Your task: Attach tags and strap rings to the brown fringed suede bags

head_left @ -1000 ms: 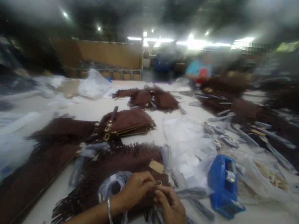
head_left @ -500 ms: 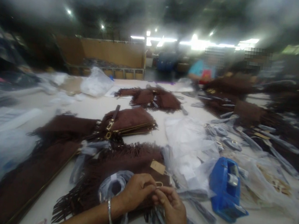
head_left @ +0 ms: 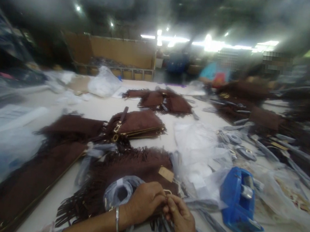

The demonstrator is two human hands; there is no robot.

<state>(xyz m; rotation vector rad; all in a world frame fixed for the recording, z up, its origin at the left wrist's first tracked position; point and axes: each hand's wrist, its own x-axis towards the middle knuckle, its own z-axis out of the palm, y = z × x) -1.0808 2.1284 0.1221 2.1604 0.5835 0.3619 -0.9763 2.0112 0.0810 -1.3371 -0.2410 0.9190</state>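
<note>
My left hand [head_left: 144, 202], with a silver bangle on the wrist, and my right hand [head_left: 181, 220] meet at the bottom centre, fingers pinched together on a small gold metal ring [head_left: 167, 192]. The ring belongs to a brown fringed suede bag [head_left: 130, 165] lying under my hands. A tan paper tag [head_left: 166, 174] rests on that bag. A clear plastic wrap [head_left: 121, 190] bunches just left of my left hand.
More brown fringed bags [head_left: 136, 123] lie across the white table [head_left: 100, 108]. A blue tape dispenser [head_left: 238, 200] stands right of my hands beside clear plastic bags [head_left: 198, 146]. Other people sit at the far end, with brown bags piled at the right.
The view has drifted a little, so everything sits slightly further right. My hands stay pinched on the ring, with small finger movements.
</note>
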